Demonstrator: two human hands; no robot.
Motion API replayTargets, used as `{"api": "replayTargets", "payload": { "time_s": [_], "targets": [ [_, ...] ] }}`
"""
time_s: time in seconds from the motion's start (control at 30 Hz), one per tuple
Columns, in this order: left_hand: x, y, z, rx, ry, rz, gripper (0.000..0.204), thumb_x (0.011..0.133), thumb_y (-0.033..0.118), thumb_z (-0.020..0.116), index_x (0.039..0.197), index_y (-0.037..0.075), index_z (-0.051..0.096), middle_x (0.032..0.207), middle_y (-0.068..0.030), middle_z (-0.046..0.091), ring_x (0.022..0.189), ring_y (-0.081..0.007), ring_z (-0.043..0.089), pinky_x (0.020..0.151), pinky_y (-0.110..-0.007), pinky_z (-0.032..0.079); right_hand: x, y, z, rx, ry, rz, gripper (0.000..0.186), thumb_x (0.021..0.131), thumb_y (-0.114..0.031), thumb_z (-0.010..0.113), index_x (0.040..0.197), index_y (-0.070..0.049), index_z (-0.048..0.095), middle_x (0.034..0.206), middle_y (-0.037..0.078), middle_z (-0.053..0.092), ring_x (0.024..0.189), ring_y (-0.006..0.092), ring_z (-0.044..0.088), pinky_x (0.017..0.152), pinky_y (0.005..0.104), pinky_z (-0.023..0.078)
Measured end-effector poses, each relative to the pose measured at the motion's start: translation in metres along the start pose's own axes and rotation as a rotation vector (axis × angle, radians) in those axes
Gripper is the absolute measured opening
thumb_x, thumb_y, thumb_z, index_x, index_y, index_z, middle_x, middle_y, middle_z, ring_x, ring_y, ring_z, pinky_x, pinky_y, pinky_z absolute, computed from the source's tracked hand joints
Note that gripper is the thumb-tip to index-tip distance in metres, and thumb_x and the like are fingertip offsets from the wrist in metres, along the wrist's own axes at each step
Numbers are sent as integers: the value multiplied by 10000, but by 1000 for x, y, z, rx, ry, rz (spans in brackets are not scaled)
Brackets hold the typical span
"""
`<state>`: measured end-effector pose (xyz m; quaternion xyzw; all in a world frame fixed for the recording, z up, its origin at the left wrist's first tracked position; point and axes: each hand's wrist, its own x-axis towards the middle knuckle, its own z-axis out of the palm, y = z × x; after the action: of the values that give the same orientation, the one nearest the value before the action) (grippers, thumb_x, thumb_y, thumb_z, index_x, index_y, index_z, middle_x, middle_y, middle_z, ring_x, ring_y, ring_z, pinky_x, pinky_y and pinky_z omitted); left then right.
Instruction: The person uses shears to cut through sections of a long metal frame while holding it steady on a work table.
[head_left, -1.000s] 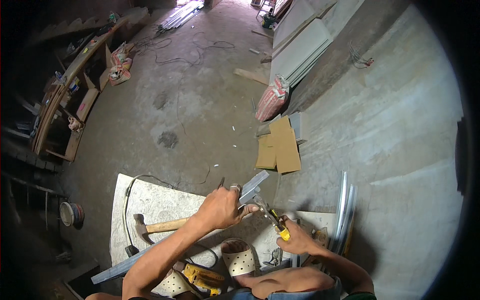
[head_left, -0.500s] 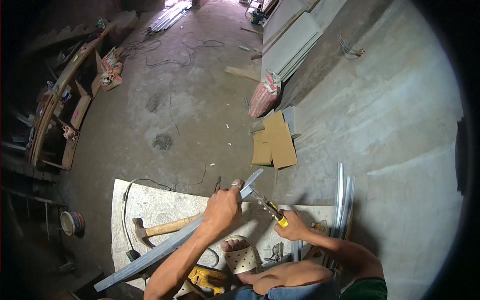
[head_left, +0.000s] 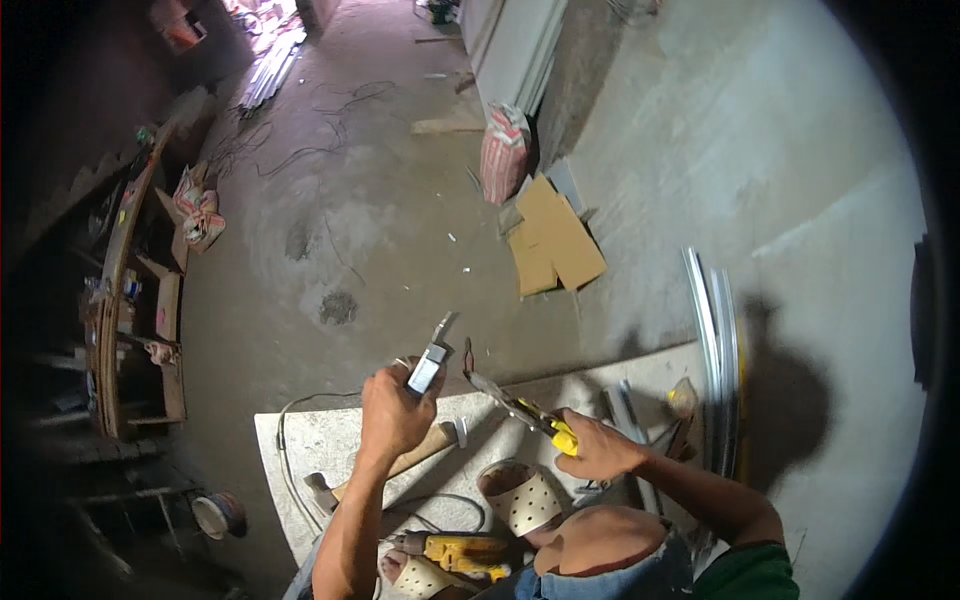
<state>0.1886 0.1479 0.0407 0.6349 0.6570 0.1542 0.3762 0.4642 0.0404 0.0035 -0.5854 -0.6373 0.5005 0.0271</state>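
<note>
My left hand [head_left: 395, 410] is closed around a grey metal channel [head_left: 427, 372]. Its far end shows a bright face with a thin strip jutting out beyond; most of its length is hidden behind my forearm. My right hand [head_left: 598, 445] grips yellow-handled tin snips [head_left: 535, 415], whose jaws point up and left, apart from the channel's end. Below my left hand, a wooden-handled hammer [head_left: 425, 449] lies on a pale board, partly covered by my forearm. Beside its handle is a small shiny metal strip [head_left: 462, 432].
A yellow power drill [head_left: 465, 550] lies by my sandalled feet on the pale board [head_left: 290, 440]. Pliers [head_left: 468, 355] rest beyond its edge. Metal channels [head_left: 712, 340] lean at the right wall. Farther off are cardboard [head_left: 560, 235], a striped sack [head_left: 505, 155] and a wooden shelf [head_left: 120, 270].
The channel has swung from a slant to pointing more straight away from me, and my left hand has shifted left. The snips have come away from it. My view has turned too.
</note>
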Motion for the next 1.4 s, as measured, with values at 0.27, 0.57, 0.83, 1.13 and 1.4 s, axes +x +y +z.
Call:
{"api": "replayTargets", "payload": {
  "time_s": [0.27,0.57,0.83,1.13,1.4],
  "targets": [
    [10,-2,-9,-108,-19,-74,252,821,177,692,783,-70,661,553,-104,558,535,-135,504,534,-343,422,17,-2,10,97,55,-102,417,748,-201,640,1030,46,458,926,260,558,892,412,579,777,459,451],
    [13,-5,-5,-133,-20,-73,262,828,195,690,757,-55,655,534,-57,530,511,-115,457,487,-325,376,29,-18,2,45,-13,-71,522,744,-264,646,1036,113,437,982,319,548,940,431,575,827,457,461],
    [15,-3,1,-71,19,-46,244,826,196,682,792,-45,667,554,-121,565,515,-179,513,532,-351,421,32,-17,-3,21,-31,-71,483,752,-272,633,995,99,444,960,306,540,915,423,563,826,452,453],
    [9,5,4,64,103,54,240,837,191,672,871,-46,687,576,-195,584,501,-286,571,551,-370,446,35,-35,-18,-21,-143,0,482,769,-284,604,1017,100,451,988,325,587,956,429,600,836,454,473],
    [4,9,13,54,41,43,206,838,164,669,845,-41,681,569,-189,581,491,-287,571,540,-377,446,51,8,8,-51,3,-6,479,759,-270,622,1042,79,458,936,317,594,918,448,604,796,492,475]
  ]
}}
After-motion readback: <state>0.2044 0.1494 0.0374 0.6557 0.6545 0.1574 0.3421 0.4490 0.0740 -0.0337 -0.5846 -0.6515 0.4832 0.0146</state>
